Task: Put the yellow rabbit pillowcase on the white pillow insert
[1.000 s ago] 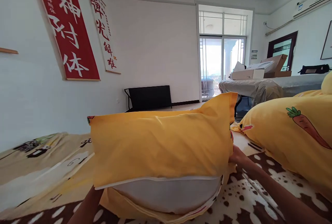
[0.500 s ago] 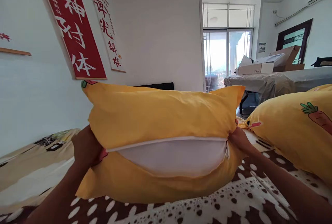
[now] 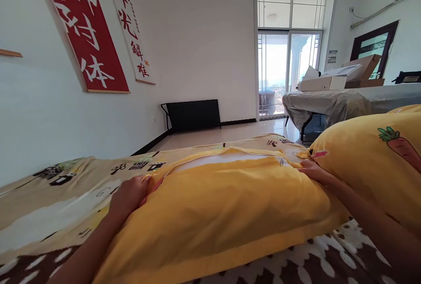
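A yellow pillowcase point(image 3: 223, 214) lies tilted low in front of me, its long opening along the far edge. White pillow point(image 3: 220, 159) shows through that opening. My left hand point(image 3: 130, 194) is closed on the case's left far corner, fingertips partly hidden by cloth. At the right end of the opening, my right hand point(image 3: 312, 171) grips the fabric, with its fingers wrapped into the edge. Both hands hold the same pillowcase.
Another yellow pillow point(image 3: 368, 161) with a carrot print lies at the right. Beneath are a patterned beige sheet point(image 3: 79, 196) and a brown-and-white spotted blanket point(image 3: 315, 257). A plastic-covered table point(image 3: 329, 100) with boxes point(image 3: 329, 83) stands behind; a black folded table point(image 3: 194, 115) leans on the wall.
The pillowcase has come down and tipped, so its opening has moved from the near side to the far top edge. Both hands still hold its ends. The floor behind now shows.
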